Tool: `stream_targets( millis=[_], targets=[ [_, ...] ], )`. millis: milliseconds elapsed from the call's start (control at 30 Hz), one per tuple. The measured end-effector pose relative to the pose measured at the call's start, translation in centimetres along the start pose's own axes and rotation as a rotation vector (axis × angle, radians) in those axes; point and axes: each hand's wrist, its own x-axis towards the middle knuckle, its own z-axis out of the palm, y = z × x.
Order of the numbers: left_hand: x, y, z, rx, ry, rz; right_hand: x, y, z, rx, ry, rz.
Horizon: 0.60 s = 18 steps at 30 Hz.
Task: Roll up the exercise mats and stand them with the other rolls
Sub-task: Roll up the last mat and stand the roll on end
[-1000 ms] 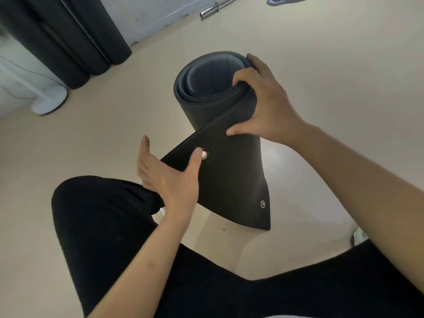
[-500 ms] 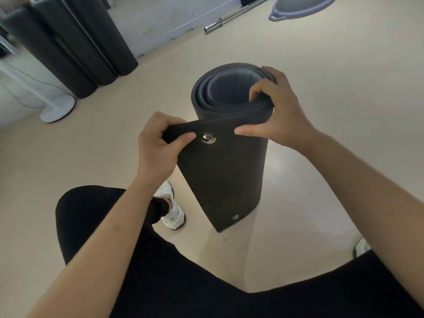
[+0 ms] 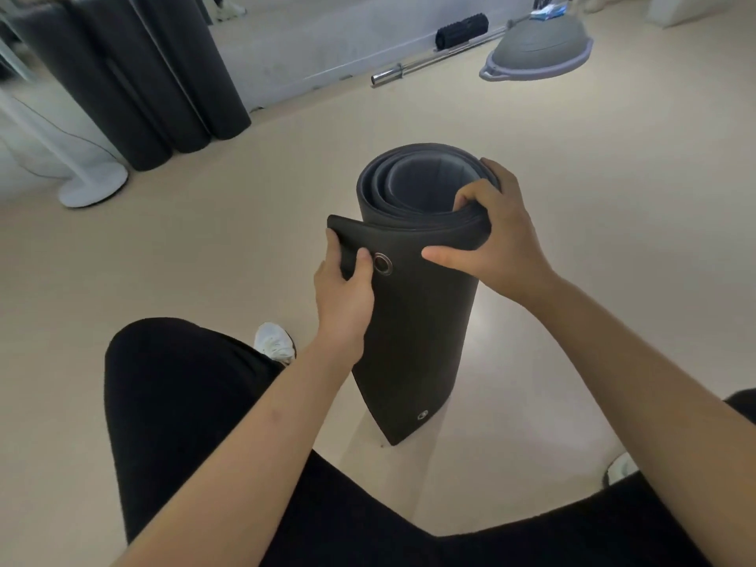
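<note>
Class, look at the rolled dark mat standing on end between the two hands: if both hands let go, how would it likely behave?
The rolled mat would probably spring open: its loose flap is pinned only by the left hand. It may tip, standing tall on a narrow end. It looks soft and bendable, since the right hand pinches its curled layers.

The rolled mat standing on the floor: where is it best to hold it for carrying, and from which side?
Probably the mat around its upright middle, from the near side, with one hand over the loose flap by the ring. The flap stands off the roll there and could unwind.
</note>
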Motion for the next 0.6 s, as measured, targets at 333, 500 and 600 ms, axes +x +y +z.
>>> stream_targets(
  millis=[333, 500, 600],
  targets=[
    [-1.0, 1.8, 1.1, -0.295, -0.174, 0.056, -1.9, 0.3, -2.7, 0.054, -0.03, 0.051],
    [0.7, 5.1, 2.6, -0.123, -0.366, 0.146, -1.3, 0.5, -3.1, 0.035, 0.005, 0.098],
    [2.1, 6.7, 2.8, 0.002, -0.401, 0.104, -0.7, -0.1, -2.2, 0.001, -0.019, 0.117]
  ],
)
